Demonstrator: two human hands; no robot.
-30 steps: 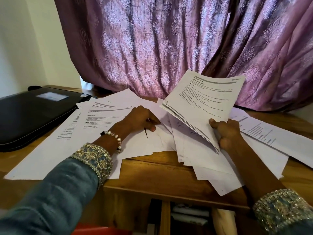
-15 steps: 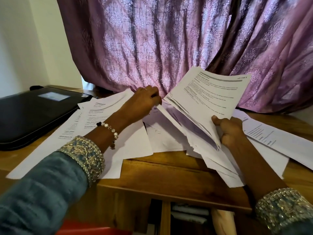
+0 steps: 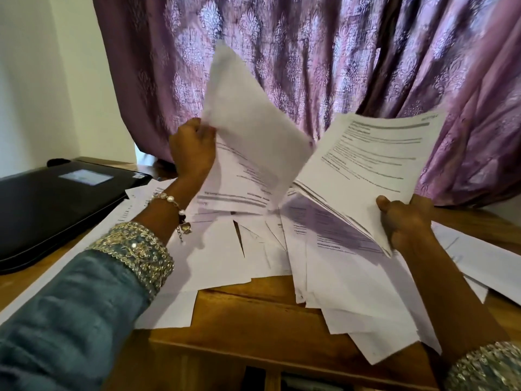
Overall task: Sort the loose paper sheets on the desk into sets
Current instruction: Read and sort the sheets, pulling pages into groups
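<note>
The left hand [image 3: 191, 149] has its grip pinched on one paper sheet [image 3: 253, 131], raised on edge above the counter [image 3: 253, 314] with its blank side showing, blurred. Right of that sheet, the right hand [image 3: 406, 224] has its grip clenched on a stack of printed sheets [image 3: 369, 165], tilted up. Below both, loose paper sheets [image 3: 324, 263] lie overlapping across the counter. Left of them sits a closed black case [image 3: 56, 204], perhaps a laptop. Under the counter's front edge an open compartment [image 3: 296, 380] holds something indistinct.
</note>
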